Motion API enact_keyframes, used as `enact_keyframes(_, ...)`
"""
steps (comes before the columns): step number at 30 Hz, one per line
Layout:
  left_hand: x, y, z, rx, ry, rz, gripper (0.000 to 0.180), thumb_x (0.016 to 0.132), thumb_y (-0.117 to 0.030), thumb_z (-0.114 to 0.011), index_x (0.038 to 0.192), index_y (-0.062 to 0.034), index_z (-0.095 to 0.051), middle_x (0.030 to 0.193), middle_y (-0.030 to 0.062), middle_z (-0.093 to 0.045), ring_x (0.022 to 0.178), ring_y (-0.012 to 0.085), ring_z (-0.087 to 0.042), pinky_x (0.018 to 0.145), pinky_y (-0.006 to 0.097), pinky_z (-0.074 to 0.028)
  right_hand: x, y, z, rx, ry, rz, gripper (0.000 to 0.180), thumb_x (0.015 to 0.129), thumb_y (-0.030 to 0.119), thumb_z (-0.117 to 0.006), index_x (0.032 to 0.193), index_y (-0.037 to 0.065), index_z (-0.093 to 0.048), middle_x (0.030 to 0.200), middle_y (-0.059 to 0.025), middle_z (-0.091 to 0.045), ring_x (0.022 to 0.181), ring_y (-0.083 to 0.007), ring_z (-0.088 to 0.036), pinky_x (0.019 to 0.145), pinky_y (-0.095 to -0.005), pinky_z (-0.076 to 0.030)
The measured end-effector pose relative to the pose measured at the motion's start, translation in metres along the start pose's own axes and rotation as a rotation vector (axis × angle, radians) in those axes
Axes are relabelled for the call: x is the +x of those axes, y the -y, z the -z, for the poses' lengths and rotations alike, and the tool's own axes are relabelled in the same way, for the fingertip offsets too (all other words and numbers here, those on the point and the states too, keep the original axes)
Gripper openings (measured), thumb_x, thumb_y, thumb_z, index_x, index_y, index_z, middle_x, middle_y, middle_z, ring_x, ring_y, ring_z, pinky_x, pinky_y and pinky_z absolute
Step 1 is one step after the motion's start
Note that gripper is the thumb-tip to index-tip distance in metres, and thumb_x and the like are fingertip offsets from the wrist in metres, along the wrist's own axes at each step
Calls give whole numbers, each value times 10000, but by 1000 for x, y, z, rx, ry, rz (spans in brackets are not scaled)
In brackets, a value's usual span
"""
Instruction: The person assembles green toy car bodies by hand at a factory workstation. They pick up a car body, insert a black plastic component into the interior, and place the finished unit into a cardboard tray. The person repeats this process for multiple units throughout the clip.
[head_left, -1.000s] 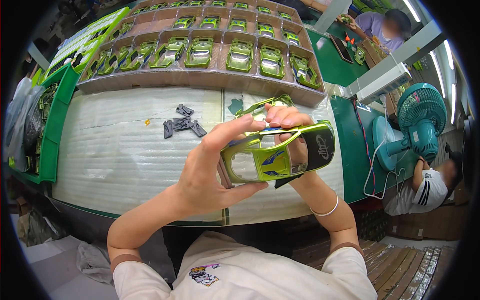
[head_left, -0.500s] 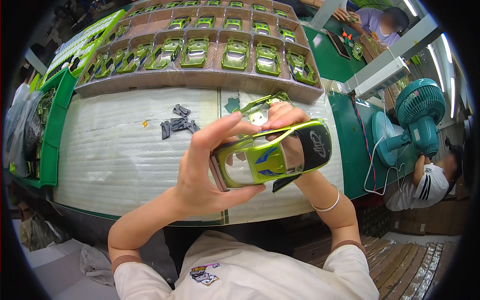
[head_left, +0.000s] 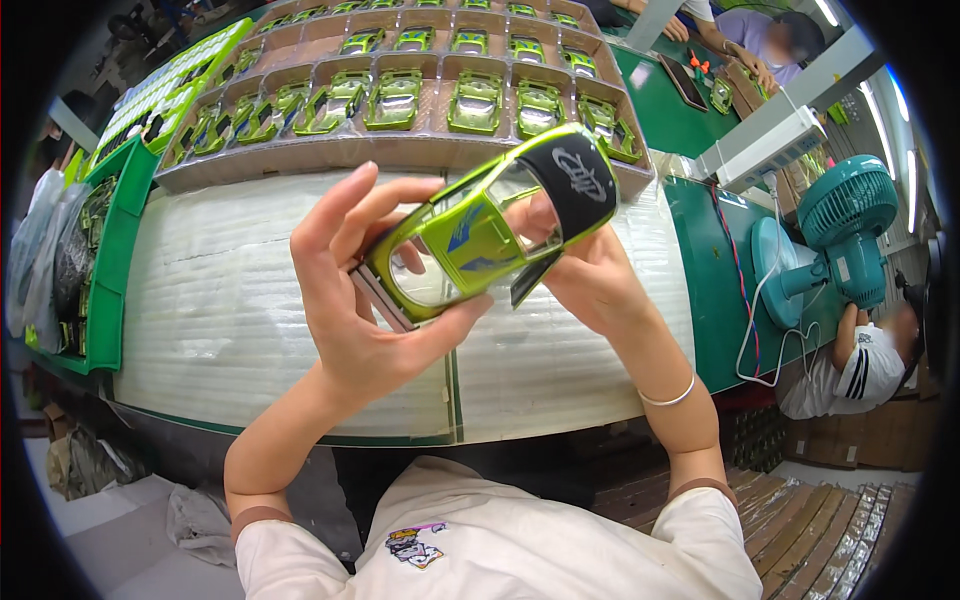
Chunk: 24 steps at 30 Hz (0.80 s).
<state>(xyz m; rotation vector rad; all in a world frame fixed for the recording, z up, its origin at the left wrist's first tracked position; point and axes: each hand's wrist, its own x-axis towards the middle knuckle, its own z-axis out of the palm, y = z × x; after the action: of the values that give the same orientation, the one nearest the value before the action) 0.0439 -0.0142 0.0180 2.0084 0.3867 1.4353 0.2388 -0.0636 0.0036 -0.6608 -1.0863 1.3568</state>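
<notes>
A green toy car body (head_left: pixel 470 235) with a black hood and blue side marks is held up over the worktable, tilted with its hood to the upper right. My left hand (head_left: pixel 345 285) is closed round its rear end, thumb along the near side and fingers at the far side. My right hand (head_left: pixel 600 280) grips the front part from beneath; a fingertip shows through the window opening. A black door flap (head_left: pixel 533 280) sticks out from the near side. The right fingers are mostly hidden behind the body.
A divided cardboard tray (head_left: pixel 400 155) of similar green car bodies stands at the back. A green crate (head_left: pixel 120 260) with bagged parts is at left. To the right are a teal fan (head_left: pixel 845 220), a white power strip (head_left: pixel 770 150) and co-workers. White foam sheeting (head_left: pixel 220 300) covers the table.
Both hands have moved up and left with the car body, which is now tilted more steeply. The other green body behind it and the black parts on the table no longer show.
</notes>
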Motion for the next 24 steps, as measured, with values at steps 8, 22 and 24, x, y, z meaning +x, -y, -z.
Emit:
enact_keyframes(8,0,3,-4,-157,-2,124,860,583,-41,-769,1278,-51,-263,1114,138,-525,844,121,-539,662,212,-418,-4,-11,-2,183,122,44,355,669,-70,-664,997,31,-575,985,-87,-593,921,-193,-575,805,-335,-467)
enact_keyframes(22,-5,2,-9,-58,-19,19,828,568,-52,-784,1259,-31,-327,1087,117,-540,793,108,-550,606,207,-418,-8,-7,-12,147,16,20,306,627,-163,-666,866,11,-586,985,-103,-576,828,-173,-615,728,-299,-535)
enact_keyframes(24,-5,2,-9,-68,-26,14,827,566,-50,-785,1254,-29,-327,1084,122,-542,782,107,-552,593,200,-417,-9,-7,-11,103,29,44,303,622,-165,-673,858,5,-586,988,-115,-576,838,-181,-614,722,-302,-538)
